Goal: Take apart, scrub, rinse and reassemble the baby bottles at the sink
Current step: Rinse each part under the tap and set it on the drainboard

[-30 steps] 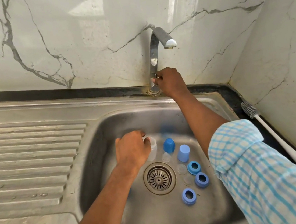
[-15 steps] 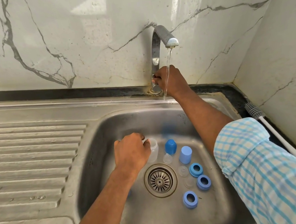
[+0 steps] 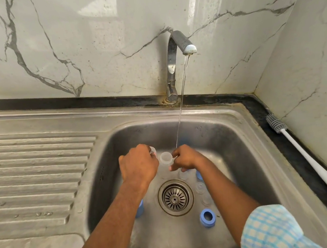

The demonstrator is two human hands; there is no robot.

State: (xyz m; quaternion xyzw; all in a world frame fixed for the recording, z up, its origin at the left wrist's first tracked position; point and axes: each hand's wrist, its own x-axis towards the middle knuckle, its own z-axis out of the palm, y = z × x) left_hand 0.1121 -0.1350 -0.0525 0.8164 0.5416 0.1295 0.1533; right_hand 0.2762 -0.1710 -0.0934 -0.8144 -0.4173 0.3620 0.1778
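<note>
Both hands are low in the steel sink point(image 3: 234, 136). My left hand point(image 3: 138, 164) grips a clear bottle point(image 3: 152, 150); only its rim shows past the fingers. My right hand point(image 3: 185, 158) pinches a second clear bottle point(image 3: 165, 157) by its neck, mouth facing up, between the two hands. Water runs from the tap point(image 3: 172, 66) and lands at my right hand's knuckles. A blue ring point(image 3: 207, 218) lies on the sink floor. Clear teats point(image 3: 200, 187) lie right of the drain point(image 3: 175, 197). A blue part point(image 3: 139, 208) is half hidden by my left forearm.
A white-handled bottle brush point(image 3: 275, 123) lies on the black counter strip along the right wall. The ribbed draining board point(image 3: 32, 168) stretches out to the left of the sink. Marble wall panels close in the back and right.
My right hand left the tap lever and came down into the sink onto a clear bottle. The water keeps running. My left hand stayed low, still on its bottle.
</note>
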